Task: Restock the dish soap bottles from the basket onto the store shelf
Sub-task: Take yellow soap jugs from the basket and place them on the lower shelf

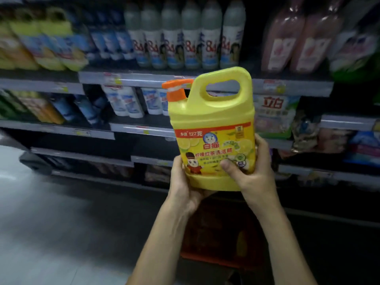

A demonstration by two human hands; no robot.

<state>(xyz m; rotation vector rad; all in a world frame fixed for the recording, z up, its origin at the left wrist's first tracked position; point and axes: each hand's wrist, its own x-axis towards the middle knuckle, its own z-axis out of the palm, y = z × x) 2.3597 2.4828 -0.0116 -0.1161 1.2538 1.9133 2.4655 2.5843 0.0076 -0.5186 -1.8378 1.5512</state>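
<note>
Both my hands are closed around one yellow dish soap jug point(213, 128), held upright in the air before the shelves. My left hand point(185, 182) cups its base from below; my right hand point(250, 171) grips its lower right side, thumb across the label. Its orange pump point(176, 89) points left. Below my forearms sits a red basket point(222, 239), contents dim. Behind the jug, six white "84" bottles point(185, 38) line the upper shelf point(144, 79); two pink bottles point(298, 38) stand to the right.
</note>
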